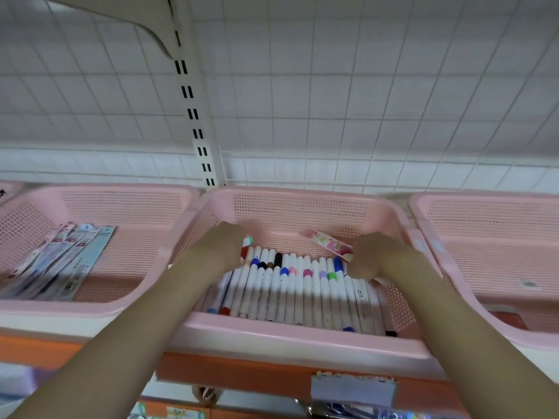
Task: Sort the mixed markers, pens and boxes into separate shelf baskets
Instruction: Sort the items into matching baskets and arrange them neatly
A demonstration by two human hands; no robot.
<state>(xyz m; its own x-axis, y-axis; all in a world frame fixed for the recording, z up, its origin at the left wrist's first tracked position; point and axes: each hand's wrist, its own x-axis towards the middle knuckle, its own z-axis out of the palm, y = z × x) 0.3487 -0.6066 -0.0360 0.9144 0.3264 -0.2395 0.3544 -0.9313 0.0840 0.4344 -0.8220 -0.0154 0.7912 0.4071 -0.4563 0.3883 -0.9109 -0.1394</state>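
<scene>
shelf (272, 370) carries three pink baskets | middle basket (302, 337) holds a row of white markers (290, 291) and a pink box (328, 244) at its far wall | left basket (90, 306) holds packaged pens (60, 261) | left hand (225, 247) over marker tips, right hand (375, 255) by box; grip hidden, cannot tell

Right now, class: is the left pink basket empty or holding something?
Holding something. The left pink basket has a fanned stack of flat packaged items lying on its floor; their exact kind is too blurred to tell.
</scene>
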